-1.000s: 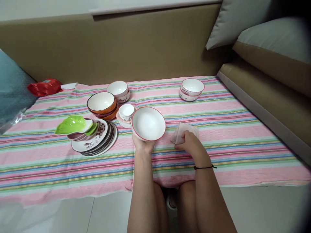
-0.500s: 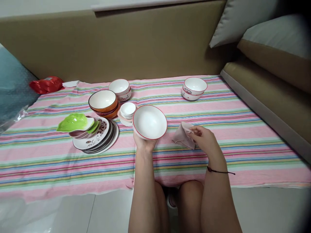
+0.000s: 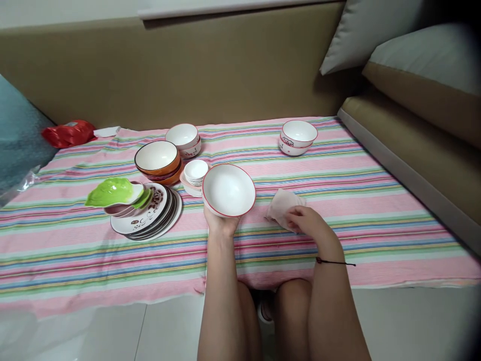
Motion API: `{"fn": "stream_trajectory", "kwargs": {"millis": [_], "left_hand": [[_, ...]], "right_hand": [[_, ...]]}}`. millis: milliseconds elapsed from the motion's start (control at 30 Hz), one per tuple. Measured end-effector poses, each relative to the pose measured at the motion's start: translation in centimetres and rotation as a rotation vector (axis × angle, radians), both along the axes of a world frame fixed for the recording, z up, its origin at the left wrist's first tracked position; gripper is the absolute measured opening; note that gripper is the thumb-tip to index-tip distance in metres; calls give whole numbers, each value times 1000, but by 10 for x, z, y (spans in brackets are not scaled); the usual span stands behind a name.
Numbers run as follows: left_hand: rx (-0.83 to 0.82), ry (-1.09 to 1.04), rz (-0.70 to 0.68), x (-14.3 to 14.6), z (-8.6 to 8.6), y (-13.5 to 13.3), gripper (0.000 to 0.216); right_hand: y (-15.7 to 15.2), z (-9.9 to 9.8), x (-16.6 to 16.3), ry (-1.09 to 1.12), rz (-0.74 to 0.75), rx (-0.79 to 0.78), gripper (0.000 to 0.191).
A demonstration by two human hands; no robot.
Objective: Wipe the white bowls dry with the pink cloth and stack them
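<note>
My left hand (image 3: 221, 224) is closed under a white bowl (image 3: 229, 190) with a red rim, holding it up from below with its mouth tilted toward me. Part of that hand is hidden by the bowl. To the right, the fingers of my right hand (image 3: 306, 220) are pinched at the lower right edge of a pale pink cloth (image 3: 281, 204), low over the striped sheet. Just left of the held bowl stands a stack of small white dishes (image 3: 196, 169) on a pinkish plate.
A striped cloth (image 3: 338, 200) covers the surface. On the left are stacked plates (image 3: 150, 220) under a green leaf-shaped dish (image 3: 110, 193), orange bowls (image 3: 160, 158) and white bowls (image 3: 183, 135). More white bowls (image 3: 298, 133) stand at the back right. Cushions (image 3: 424, 70) line the right.
My right hand has come down and slightly left with the pink cloth, which now looks flatter. My left hand still holds the bowl in nearly the same pose; the view has shifted slightly.
</note>
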State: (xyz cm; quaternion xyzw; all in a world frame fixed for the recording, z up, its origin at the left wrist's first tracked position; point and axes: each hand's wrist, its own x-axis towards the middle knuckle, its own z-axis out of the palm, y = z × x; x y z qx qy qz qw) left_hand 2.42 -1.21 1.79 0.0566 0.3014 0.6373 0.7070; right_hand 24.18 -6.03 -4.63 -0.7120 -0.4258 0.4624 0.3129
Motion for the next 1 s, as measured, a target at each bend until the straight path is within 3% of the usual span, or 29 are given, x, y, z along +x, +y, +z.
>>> {"fn": "stream_trajectory", "kwargs": {"millis": [133, 300, 400, 500, 667, 733, 1000], "left_hand": [[-2, -10, -15, 0, 2, 0, 46], [-3, 9, -24, 2, 1, -1, 48], [0, 17, -29, 3, 0, -1, 47], [-13, 9, -29, 4, -2, 0, 40], [-1, -8, -16, 5, -2, 1, 38], [-6, 4, -18, 6, -1, 0, 39], [-12, 15, -16, 6, 4, -1, 44]], "right_hand": [[-5, -2, 23, 6, -205, -39, 17], [10, 7, 23, 73, -447, 170, 6], [29, 7, 13, 175, -454, 203, 7], [34, 2, 10, 216, -433, 126, 4], [5, 7, 17, 252, -181, -126, 10], [-3, 11, 20, 232, -105, -153, 13], [34, 5, 20, -159, -328, 171, 29]]}}
